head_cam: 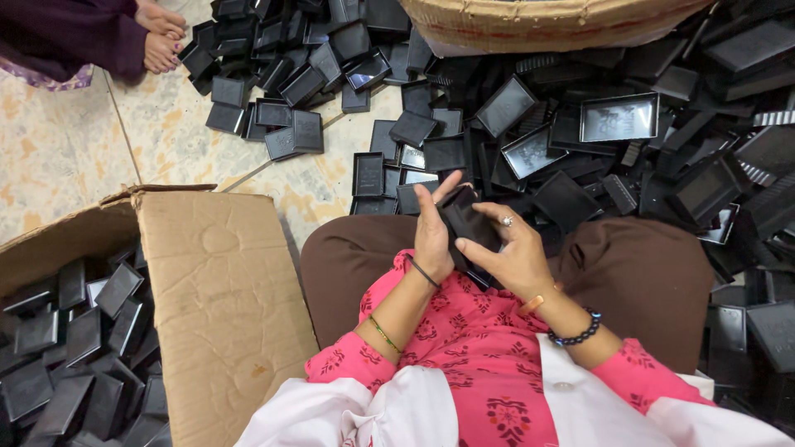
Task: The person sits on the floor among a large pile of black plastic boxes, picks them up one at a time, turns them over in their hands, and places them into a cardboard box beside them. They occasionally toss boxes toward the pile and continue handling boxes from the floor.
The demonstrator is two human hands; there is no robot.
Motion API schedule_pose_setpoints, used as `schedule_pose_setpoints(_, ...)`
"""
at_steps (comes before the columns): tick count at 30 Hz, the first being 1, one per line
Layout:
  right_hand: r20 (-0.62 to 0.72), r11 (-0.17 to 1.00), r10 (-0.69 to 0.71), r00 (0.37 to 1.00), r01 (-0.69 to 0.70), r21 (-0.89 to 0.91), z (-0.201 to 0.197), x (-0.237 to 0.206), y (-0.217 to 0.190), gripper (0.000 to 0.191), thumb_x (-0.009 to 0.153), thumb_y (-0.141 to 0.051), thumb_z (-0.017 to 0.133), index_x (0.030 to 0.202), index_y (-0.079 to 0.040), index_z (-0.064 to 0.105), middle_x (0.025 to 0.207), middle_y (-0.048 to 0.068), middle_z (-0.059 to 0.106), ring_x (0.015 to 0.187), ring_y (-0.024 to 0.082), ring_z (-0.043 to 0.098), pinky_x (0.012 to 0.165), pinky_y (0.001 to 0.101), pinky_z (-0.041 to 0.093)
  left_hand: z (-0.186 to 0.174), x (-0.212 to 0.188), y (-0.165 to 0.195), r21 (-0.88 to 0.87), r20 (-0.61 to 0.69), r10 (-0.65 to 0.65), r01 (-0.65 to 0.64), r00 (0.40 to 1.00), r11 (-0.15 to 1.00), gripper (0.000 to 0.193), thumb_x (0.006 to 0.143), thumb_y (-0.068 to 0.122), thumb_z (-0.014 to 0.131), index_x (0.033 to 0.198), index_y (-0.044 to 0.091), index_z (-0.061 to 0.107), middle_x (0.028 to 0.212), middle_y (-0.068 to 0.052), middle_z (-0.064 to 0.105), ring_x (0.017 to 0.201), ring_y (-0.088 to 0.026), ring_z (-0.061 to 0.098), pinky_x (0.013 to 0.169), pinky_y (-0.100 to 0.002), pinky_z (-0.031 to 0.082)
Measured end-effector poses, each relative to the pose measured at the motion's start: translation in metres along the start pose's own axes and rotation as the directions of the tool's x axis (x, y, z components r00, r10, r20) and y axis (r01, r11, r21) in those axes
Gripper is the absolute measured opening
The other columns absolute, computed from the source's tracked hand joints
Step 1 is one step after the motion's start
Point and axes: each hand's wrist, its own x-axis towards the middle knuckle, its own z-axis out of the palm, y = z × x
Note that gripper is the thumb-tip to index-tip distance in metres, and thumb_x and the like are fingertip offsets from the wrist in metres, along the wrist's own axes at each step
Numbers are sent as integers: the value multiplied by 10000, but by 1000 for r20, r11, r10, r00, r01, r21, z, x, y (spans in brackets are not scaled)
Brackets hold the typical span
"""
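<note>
Both my hands meet over my lap around a small black plastic box [465,223]. My left hand [432,234] grips its left side, fingers up along the edge. My right hand [512,248], with a ring on one finger, closes on its right side, thumb pressing the front. I sit cross-legged in brown trousers and a pink patterned top. A large heap of black plastic boxes and lids [580,141] spreads on the floor just beyond my knees.
An open cardboard carton [224,290] at my left holds several black boxes [74,348]. A woven basket [538,25] stands at the top. Another person's feet [161,37] and dark garment rest on the tiled floor [66,141] at top left.
</note>
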Motion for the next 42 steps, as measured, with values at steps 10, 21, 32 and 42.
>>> schedule_pose_setpoints(10, 63, 972, -7, 998, -8, 236, -4, 19, 7, 563, 891, -193, 780, 1384, -40, 557, 1328, 92, 667, 1206, 156, 642, 1023, 283, 521, 12, -2, 9, -85, 85, 194, -187, 977, 979, 688, 902, 62, 714, 1509, -31, 403, 1418, -153, 593, 1284, -220, 590, 1101, -355, 472)
schedule_pose_setpoints(21, 221, 754, -12, 975, -136, 642, -57, 124, -86, 99, 1013, -143, 729, 943, -93, 679, 912, -16, 649, 945, 149, 705, 875, 304, 582, -39, 47, 28, -298, 69, 58, -35, 996, 954, 816, 962, 539, 551, 1594, 107, 268, 1625, -135, 387, 1485, -261, 377, 1149, -430, 324)
schedule_pose_setpoints(32, 303, 554, 188, 934, 154, -818, -2, -10, 139, 359, 863, -252, 685, 1153, -41, 683, 1031, 189, 726, 920, 385, 710, 814, 485, 575, -131, 84, -46, -145, -270, -125, 89, 955, 986, 563, 915, 422, 678, 1351, 83, 567, 1328, -73, 615, 1196, -197, 597, 960, -355, 459)
schedule_pose_setpoints(42, -18, 844, 76, 997, -74, -531, -50, 14, 104, 443, 849, -306, 722, 1154, 14, 699, 951, 160, 740, 849, 315, 747, 782, 407, 591, -89, 68, -138, 183, -105, -465, 476, 879, 860, 318, 1052, 300, 745, 1152, 45, 583, 1009, -32, 542, 846, -142, 542, 693, -321, 444)
